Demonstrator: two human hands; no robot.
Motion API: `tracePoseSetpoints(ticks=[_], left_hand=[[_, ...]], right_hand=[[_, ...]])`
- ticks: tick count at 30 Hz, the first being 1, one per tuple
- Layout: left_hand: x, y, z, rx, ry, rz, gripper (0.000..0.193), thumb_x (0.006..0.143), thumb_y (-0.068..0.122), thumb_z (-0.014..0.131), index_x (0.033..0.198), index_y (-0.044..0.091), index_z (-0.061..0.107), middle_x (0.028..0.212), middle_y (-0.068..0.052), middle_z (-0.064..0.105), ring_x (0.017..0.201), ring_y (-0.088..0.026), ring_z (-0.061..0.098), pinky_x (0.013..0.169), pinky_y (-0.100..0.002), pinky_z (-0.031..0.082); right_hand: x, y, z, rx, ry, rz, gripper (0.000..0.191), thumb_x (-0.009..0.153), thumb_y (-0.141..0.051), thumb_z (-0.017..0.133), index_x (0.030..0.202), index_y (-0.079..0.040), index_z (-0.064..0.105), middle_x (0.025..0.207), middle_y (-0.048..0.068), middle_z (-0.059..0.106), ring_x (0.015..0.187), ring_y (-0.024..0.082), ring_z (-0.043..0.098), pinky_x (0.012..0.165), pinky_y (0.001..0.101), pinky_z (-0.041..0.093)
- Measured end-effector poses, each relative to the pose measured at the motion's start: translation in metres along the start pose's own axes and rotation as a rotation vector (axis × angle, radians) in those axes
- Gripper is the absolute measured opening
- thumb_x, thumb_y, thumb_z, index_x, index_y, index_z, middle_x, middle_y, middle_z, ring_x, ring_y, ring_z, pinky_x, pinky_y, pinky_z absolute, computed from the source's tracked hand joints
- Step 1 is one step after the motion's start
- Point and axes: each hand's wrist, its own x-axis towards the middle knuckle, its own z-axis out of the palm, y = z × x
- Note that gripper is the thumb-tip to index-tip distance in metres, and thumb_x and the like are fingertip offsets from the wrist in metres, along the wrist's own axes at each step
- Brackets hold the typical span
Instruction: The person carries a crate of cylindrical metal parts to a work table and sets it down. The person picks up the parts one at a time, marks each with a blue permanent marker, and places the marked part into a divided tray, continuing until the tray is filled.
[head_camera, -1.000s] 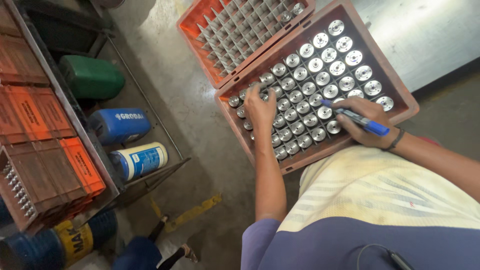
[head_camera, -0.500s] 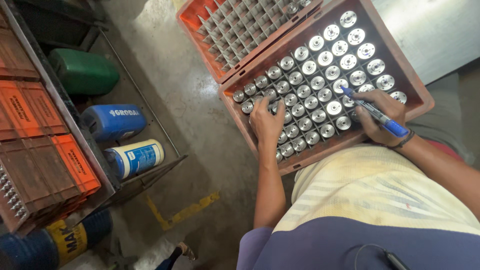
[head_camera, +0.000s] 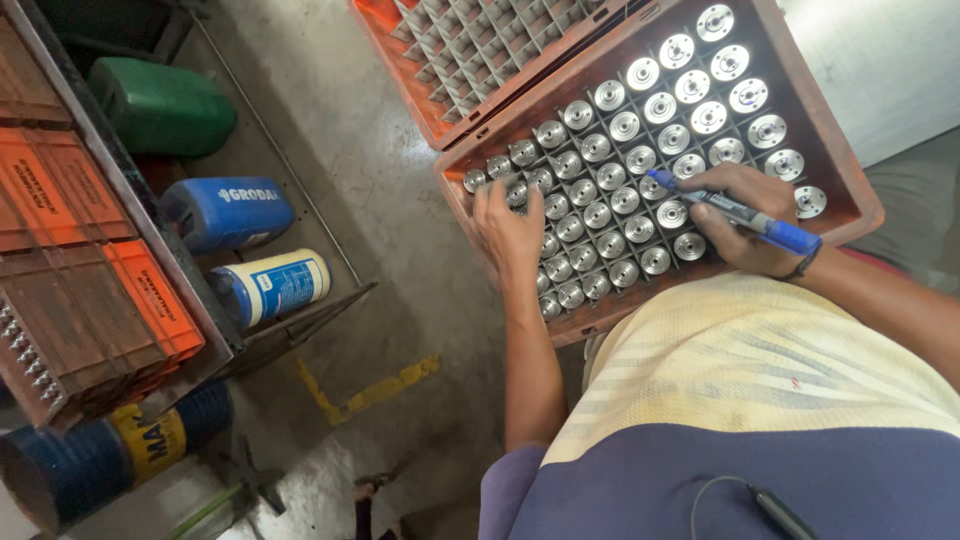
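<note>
— Where is the left hand (head_camera: 510, 228)?

— Just left of the frame's centre, palm down, fingers spread and pointing toward the upper edge. Its bare forearm runs straight down to the lower middle.

— And the right hand (head_camera: 742, 220)?

— Right of centre, curled into a writing grip, knuckles up, a dark band at the wrist. That forearm slants off toward the right edge.

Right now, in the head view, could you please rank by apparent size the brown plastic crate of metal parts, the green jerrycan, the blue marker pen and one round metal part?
1. Brown plastic crate, clearly largest.
2. Green jerrycan, though it lies farther off, so its true size is unsure.
3. Blue marker pen in the right hand.
4. One round metal part, smallest.
</note>
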Motion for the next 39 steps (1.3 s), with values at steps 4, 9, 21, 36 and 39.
tracePoseSetpoints(ticks=[4, 9, 21, 36, 39], left_hand=[[0.024, 0.011, 0.012, 0.178, -0.008, -0.042, 0.040, 0.072, 0.030, 0.085, 0.103, 0.008, 0.074, 0.098, -0.015, 0.065, 0.094, -0.037, 0.064, 0.085, -0.050, 0.047], [0.052, 0.010, 0.011, 0.325, -0.171, -0.121, 0.050, 0.060, 0.038, 0.093, 0.097, 0.009, 0.075, 0.099, -0.011, 0.069, 0.092, -0.034, 0.065, 0.089, -0.048, 0.048], [-0.010, 0.004, 0.018, -1.515, -0.347, -0.554, 0.042, 0.116, 0.030, 0.045, 0.129, -0.005, 0.065, 0.101, -0.007, 0.066, 0.087, -0.015, 0.061, 0.073, -0.027, 0.050], [-0.025, 0.021, 0.020, -1.519, -0.356, -0.718, 0.033, 0.091, 0.021, 0.057, 0.121, 0.009, 0.050, 0.088, -0.011, 0.065, 0.066, -0.020, 0.065, 0.054, -0.034, 0.055], [-0.016, 0.018, 0.016, -1.521, -0.334, -0.654, 0.031, 0.095, 0.024, 0.056, 0.120, 0.005, 0.051, 0.088, -0.015, 0.067, 0.068, -0.022, 0.066, 0.059, -0.035, 0.055]], right_hand=[[0.010, -0.010, 0.005, 0.046, -0.140, -0.061, 0.024, 0.089, -0.007, 0.069, 0.112, -0.002, 0.069, 0.094, 0.014, 0.070, 0.082, 0.026, 0.071, 0.072, 0.0355, 0.055], [0.022, -0.016, 0.011, 0.032, -0.241, -0.174, 0.025, 0.084, -0.008, 0.071, 0.109, -0.004, 0.069, 0.092, 0.014, 0.071, 0.081, 0.030, 0.069, 0.071, 0.0403, 0.053], [0.046, -0.046, 0.044, 0.017, -0.213, -0.400, 0.023, 0.087, -0.014, 0.072, 0.108, -0.008, 0.066, 0.085, 0.009, 0.064, 0.074, 0.028, 0.061, 0.066, 0.0410, 0.048], [0.021, -0.037, 0.049, 0.057, -0.202, -0.237, 0.025, 0.087, -0.013, 0.071, 0.111, -0.008, 0.066, 0.089, 0.010, 0.066, 0.076, 0.029, 0.063, 0.068, 0.0414, 0.050], [0.021, -0.039, 0.052, 0.065, -0.268, -0.230, 0.026, 0.085, -0.013, 0.072, 0.111, -0.008, 0.068, 0.085, 0.010, 0.065, 0.075, 0.029, 0.064, 0.068, 0.0419, 0.051]])
